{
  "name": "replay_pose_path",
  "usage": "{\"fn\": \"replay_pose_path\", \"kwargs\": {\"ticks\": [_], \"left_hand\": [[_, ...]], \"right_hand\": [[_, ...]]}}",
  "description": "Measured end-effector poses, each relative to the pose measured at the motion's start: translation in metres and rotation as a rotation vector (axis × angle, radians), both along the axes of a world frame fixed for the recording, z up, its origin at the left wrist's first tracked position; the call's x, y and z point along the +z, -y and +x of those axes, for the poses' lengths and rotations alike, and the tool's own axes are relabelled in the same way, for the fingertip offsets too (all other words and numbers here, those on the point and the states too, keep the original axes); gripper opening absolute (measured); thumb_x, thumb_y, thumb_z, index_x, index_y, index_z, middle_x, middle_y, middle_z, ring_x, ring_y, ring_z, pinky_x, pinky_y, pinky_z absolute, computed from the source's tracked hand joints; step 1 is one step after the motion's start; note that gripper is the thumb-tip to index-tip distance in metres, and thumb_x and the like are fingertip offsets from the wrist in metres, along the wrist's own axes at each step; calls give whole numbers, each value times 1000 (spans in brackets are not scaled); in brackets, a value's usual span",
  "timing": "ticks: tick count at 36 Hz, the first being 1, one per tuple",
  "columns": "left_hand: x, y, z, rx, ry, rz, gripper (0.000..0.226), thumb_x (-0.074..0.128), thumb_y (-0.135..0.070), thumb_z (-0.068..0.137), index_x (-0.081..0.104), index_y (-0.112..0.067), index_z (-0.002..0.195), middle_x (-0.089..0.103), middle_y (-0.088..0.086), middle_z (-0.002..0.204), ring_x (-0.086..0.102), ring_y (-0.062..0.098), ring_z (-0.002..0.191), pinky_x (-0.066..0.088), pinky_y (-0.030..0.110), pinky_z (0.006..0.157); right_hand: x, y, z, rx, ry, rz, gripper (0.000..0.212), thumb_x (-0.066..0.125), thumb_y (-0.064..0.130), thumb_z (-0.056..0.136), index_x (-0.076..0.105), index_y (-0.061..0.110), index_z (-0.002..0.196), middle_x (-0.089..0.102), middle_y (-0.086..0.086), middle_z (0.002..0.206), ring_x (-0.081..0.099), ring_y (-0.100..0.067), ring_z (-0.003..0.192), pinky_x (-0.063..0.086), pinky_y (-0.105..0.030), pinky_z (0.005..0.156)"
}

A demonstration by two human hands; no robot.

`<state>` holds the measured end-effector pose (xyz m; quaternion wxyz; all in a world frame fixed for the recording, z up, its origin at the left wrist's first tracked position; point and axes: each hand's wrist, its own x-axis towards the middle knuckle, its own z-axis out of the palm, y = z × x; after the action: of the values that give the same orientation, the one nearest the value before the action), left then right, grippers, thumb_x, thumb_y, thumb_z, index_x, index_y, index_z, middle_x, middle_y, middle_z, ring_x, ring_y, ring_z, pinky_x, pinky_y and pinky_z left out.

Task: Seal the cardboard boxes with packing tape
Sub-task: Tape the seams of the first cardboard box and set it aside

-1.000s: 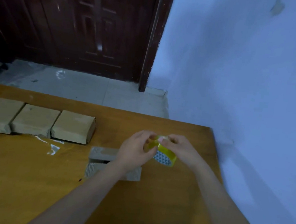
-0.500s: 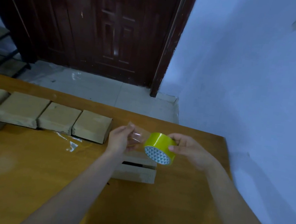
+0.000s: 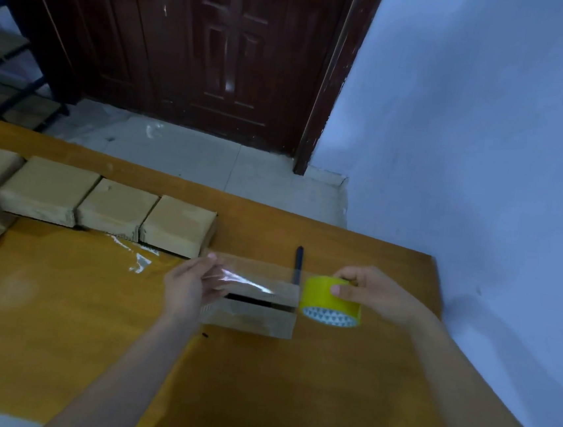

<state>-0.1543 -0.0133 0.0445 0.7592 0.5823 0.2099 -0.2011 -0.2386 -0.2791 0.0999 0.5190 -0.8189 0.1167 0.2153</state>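
A small cardboard box [image 3: 256, 317] lies on the wooden table [image 3: 55, 329] with a dark gap between its top flaps. Above it a clear strip of tape [image 3: 253, 276] stretches between my hands. My left hand [image 3: 190, 283] pinches the strip's free end over the box's left side. My right hand [image 3: 375, 291] grips the yellow tape roll [image 3: 332, 300], held just right of the box.
A row of several closed cardboard boxes [image 3: 115, 209] lines the table's far left. A crumpled scrap of clear tape [image 3: 138, 258] lies in front of them. A black pen-like tool [image 3: 298, 265] lies behind the open box. Wall at right, dark door beyond.
My hands have drawn apart: the right carried the roll to the right and the left pulled the tape end left, so the strip is now much longer over the box.
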Motion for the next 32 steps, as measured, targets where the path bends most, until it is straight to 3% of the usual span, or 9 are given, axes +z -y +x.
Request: {"fn": "replay_pose_path", "kwargs": {"ticks": [3, 7, 11, 15, 18, 20, 23, 29, 32], "left_hand": [[-5, -5, 0, 18, 16, 37, 15, 60, -11, 93, 69, 0, 88, 72, 7, 69, 68, 17, 58, 58, 35, 67], [-13, 3, -4, 47, -1, 50, 17, 59, -9, 93, 68, 4, 86, 69, 16, 75, 68, 18, 55, 58, 30, 60], [-32, 2, -1, 73, -44, -6, 15, 57, -9, 94, 66, 1, 89, 72, 6, 68, 69, 14, 60, 59, 26, 60], [-52, -9, 2, 12, -139, -181, 31, 45, -12, 99, 48, 5, 126, 66, 17, 109, 67, 23, 92, 54, 34, 85], [-64, -15, 10, 27, -172, -295, 45, 41, -12, 100, 33, 8, 139, 68, 16, 106, 71, 24, 90, 57, 36, 83], [-67, -15, 16, 17, -166, -321, 35, 42, -14, 99, 45, 10, 125, 68, 20, 110, 72, 24, 86, 60, 33, 75], [-68, -17, 19, -6, -126, -305, 22, 43, -15, 99, 53, 3, 94, 68, 18, 108, 72, 26, 85, 60, 36, 72], [-71, -19, 20, -7, -106, -322, 44, 45, -15, 98, 58, -10, 55, 68, 21, 109, 71, 32, 90, 56, 46, 81], [-75, -17, 20, 17, -118, -328, 34, 47, -16, 96, 54, -6, 64, 68, 17, 111, 71, 31, 89, 56, 46, 81]], "right_hand": [[-9, 5, -3, 51, -70, -106, 28, 65, 44, 83, 69, 17, 88, 69, 7, 78, 66, -8, 74, 49, -21, 68], [-29, 1, 4, 254, -140, -808, 49, 60, 61, 80, 69, 13, 87, 56, 4, 69, 55, -13, 67, 37, -29, 56], [-37, 4, 6, 231, -80, -785, 49, 58, 63, 80, 67, 16, 86, 58, 1, 72, 54, -14, 68, 36, -31, 58], [-48, -1, 5, 212, -28, -641, 41, 56, 55, 87, 61, 16, 73, 54, 0, 65, 48, -12, 58, 33, -30, 56], [-56, -7, 5, 191, -50, -527, 31, 51, 34, 93, 64, 8, 84, 55, -11, 68, 46, -13, 58, 32, -31, 56], [-61, -10, 8, 203, -75, -577, 26, 50, 30, 91, 65, 9, 88, 62, -15, 76, 48, -14, 60, 34, -31, 56], [-64, -14, 14, 218, -92, -650, 22, 49, 32, 90, 64, 17, 90, 60, -4, 71, 52, -16, 63, 36, -30, 55], [-67, -21, 26, 259, -119, -694, 29, 48, 33, 91, 66, 18, 109, 56, 2, 76, 53, -16, 72, 37, -29, 56], [-73, -21, 31, 249, -138, -678, 35, 48, 32, 92, 62, 19, 120, 50, 11, 68, 46, -6, 61, 34, -24, 50]]}}
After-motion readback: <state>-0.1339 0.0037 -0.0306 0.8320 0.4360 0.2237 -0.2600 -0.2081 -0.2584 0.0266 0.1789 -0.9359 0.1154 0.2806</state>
